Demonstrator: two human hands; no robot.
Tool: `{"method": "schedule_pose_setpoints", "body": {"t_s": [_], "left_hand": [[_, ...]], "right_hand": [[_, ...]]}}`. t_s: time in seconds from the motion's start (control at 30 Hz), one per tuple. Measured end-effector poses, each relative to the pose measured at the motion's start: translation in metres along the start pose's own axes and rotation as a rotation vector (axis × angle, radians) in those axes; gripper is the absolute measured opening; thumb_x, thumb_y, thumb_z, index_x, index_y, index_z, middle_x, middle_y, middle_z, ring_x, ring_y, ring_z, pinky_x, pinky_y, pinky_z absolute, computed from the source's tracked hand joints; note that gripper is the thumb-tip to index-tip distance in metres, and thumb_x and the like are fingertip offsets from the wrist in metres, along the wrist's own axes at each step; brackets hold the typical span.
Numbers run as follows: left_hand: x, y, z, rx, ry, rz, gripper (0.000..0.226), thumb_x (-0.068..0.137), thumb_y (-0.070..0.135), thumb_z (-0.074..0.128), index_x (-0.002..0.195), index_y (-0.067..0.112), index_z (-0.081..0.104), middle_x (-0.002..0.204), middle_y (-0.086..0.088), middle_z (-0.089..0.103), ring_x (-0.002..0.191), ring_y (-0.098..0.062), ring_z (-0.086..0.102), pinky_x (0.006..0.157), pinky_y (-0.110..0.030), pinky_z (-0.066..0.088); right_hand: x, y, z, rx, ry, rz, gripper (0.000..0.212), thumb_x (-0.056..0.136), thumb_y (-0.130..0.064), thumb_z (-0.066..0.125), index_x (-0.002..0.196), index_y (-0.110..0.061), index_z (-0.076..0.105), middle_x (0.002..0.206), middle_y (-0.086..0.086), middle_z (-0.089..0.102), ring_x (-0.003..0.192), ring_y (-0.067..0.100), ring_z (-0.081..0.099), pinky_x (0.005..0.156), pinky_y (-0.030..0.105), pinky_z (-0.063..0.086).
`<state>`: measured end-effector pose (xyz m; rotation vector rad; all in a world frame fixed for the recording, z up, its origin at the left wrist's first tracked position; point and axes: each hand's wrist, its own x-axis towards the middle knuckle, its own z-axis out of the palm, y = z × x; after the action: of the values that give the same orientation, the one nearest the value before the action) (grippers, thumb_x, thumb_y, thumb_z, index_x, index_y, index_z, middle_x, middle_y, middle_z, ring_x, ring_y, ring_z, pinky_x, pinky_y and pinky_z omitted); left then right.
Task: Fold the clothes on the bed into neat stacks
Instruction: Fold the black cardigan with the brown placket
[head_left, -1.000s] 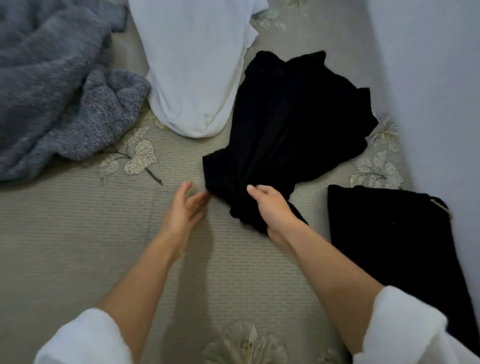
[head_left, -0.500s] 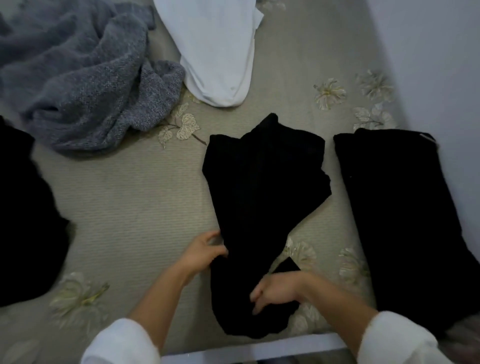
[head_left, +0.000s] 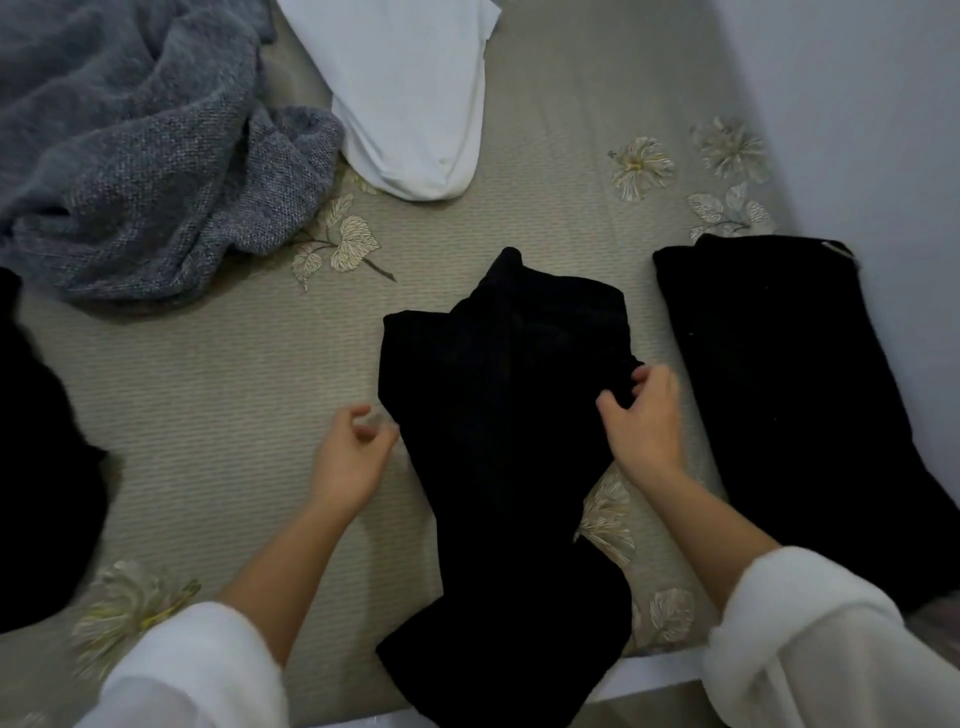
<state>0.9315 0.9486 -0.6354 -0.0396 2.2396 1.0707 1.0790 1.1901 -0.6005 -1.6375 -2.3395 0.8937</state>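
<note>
Bed (head_left: 218, 395) edge carries black garment (head_left: 498, 415); right hand (head_left: 644, 421) pinches it, left hand (head_left: 348, 457) loosely curled, holding nothing.

Black garment (head_left: 498, 441) rumpled mid-bed; folded black garment (head_left: 789, 415) just right.

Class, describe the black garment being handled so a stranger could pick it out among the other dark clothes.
Start at the bed with its flower print. The black garment lies at its near edge, between both hands. Unlike the flat black piece by the wall, it is rumpled, and the right hand pinches its edge.
</note>
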Motion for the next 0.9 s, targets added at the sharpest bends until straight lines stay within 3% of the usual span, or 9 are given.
{"method": "schedule_pose_setpoints", "body": {"t_s": [0.1, 0.17, 0.27, 0.37, 0.43, 0.57, 0.67, 0.77, 0.9], "left_hand": [[0.024, 0.032, 0.026, -0.2, -0.042, -0.04, 0.064, 0.086, 0.032, 0.069, 0.138, 0.016, 0.036, 0.111, 0.0, 0.058, 0.098, -0.017, 0.061, 0.088, -0.035, 0.051], [0.034, 0.045, 0.038, -0.277, -0.087, -0.077, 0.037, 0.087, 0.022, 0.067, 0.12, 0.013, 0.053, 0.103, 0.002, 0.063, 0.091, -0.015, 0.063, 0.08, -0.032, 0.055], [0.033, 0.04, 0.031, -0.248, 0.087, -0.052, 0.016, 0.082, 0.017, 0.06, 0.066, 0.013, 0.057, 0.054, 0.009, 0.054, 0.05, -0.004, 0.05, 0.045, -0.021, 0.037], [0.012, 0.011, -0.006, -0.124, 0.371, -0.07, 0.025, 0.078, 0.018, 0.058, 0.06, 0.002, 0.052, 0.049, -0.002, 0.044, 0.049, -0.018, 0.042, 0.048, -0.033, 0.029], [-0.007, -0.019, -0.031, -0.018, 0.455, -0.157, 0.026, 0.079, 0.014, 0.058, 0.058, 0.0, 0.05, 0.05, -0.008, 0.043, 0.052, -0.025, 0.043, 0.05, -0.037, 0.029], [-0.029, -0.054, -0.048, 0.161, 0.34, -0.316, 0.019, 0.079, 0.007, 0.06, 0.094, -0.003, 0.059, 0.093, -0.024, 0.061, 0.098, -0.04, 0.057, 0.079, -0.047, 0.045], [-0.024, -0.035, -0.04, 0.317, 0.379, -0.117, 0.05, 0.077, 0.006, 0.064, 0.124, 0.006, 0.05, 0.135, -0.02, 0.043, 0.13, -0.035, 0.031, 0.108, -0.049, 0.025], [-0.013, -0.009, -0.019, 0.501, 0.165, 0.213, 0.057, 0.084, 0.016, 0.058, 0.139, 0.019, 0.041, 0.149, -0.004, 0.034, 0.14, -0.025, 0.018, 0.111, -0.051, 0.013], [-0.002, 0.003, -0.006, 0.841, -0.179, 0.285, 0.062, 0.089, 0.029, 0.054, 0.146, 0.03, 0.028, 0.139, 0.004, 0.044, 0.133, -0.017, 0.031, 0.112, -0.055, 0.004]], "right_hand": [[0.021, -0.003, 0.003, -0.213, -0.056, -0.048, 0.065, 0.08, -0.033, 0.07, 0.134, -0.012, 0.042, 0.138, 0.008, 0.036, 0.128, 0.026, 0.032, 0.103, 0.042, 0.03], [0.029, -0.001, 0.005, -0.375, -0.176, -0.111, 0.049, 0.083, -0.036, 0.066, 0.126, -0.015, 0.053, 0.136, 0.004, 0.04, 0.13, 0.023, 0.03, 0.105, 0.043, 0.023], [0.028, 0.01, -0.004, -0.344, -0.184, -0.231, 0.013, 0.082, -0.032, 0.061, 0.081, -0.02, 0.056, 0.087, -0.005, 0.059, 0.088, 0.017, 0.054, 0.086, 0.034, 0.031], [0.019, 0.03, -0.02, -0.238, -0.268, -0.099, 0.025, 0.078, -0.027, 0.063, 0.066, -0.022, 0.042, 0.064, -0.005, 0.054, 0.064, 0.017, 0.052, 0.053, 0.028, 0.032], [0.011, 0.045, -0.029, -0.297, -0.4, 0.024, 0.026, 0.076, -0.025, 0.067, 0.069, -0.02, 0.042, 0.07, 0.0, 0.057, 0.071, 0.022, 0.055, 0.053, 0.03, 0.034], [-0.002, 0.061, -0.032, -0.307, -0.652, 0.077, 0.021, 0.075, -0.02, 0.069, 0.08, -0.02, 0.048, 0.081, 0.002, 0.063, 0.081, 0.022, 0.06, 0.072, 0.036, 0.049], [-0.003, 0.054, -0.027, -0.276, -0.649, -0.003, 0.025, 0.073, -0.022, 0.067, 0.091, -0.025, 0.051, 0.083, -0.006, 0.061, 0.079, 0.016, 0.059, 0.067, 0.032, 0.047], [-0.006, 0.043, -0.019, -0.247, -0.561, -0.048, 0.046, 0.072, -0.033, 0.066, 0.113, -0.029, 0.046, 0.096, -0.008, 0.06, 0.087, 0.016, 0.059, 0.079, 0.037, 0.05], [-0.017, 0.03, -0.012, -0.305, -0.6, -0.066, 0.038, 0.073, -0.033, 0.064, 0.109, -0.028, 0.051, 0.084, -0.003, 0.062, 0.078, 0.019, 0.061, 0.073, 0.036, 0.051]]}}
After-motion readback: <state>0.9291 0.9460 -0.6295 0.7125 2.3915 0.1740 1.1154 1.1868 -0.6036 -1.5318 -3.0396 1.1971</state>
